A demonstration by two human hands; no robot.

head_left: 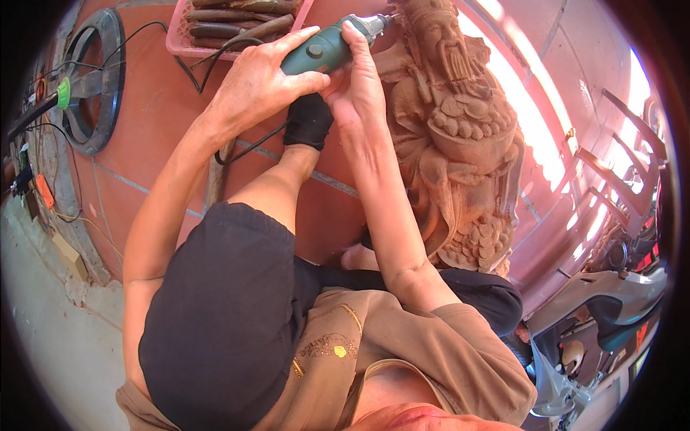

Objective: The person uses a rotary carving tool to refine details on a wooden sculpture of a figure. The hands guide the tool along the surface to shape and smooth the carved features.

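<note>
The green rotary tool [327,49] is clasped fully by the left hand [255,86] and steadied by the right hand [357,82], its bit pressed against the wooden statue [460,136] just beyond the grip, for control

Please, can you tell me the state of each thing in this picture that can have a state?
rotary tool: gripped in both hands, tip against the statue's head.
left hand: closed around the tool's body.
right hand: closed on the tool near its front.
wooden statue: upright, carved in detail.
pink basket: holds wooden-handled tools.
power cord: runs from the tool across the red floor.
</note>
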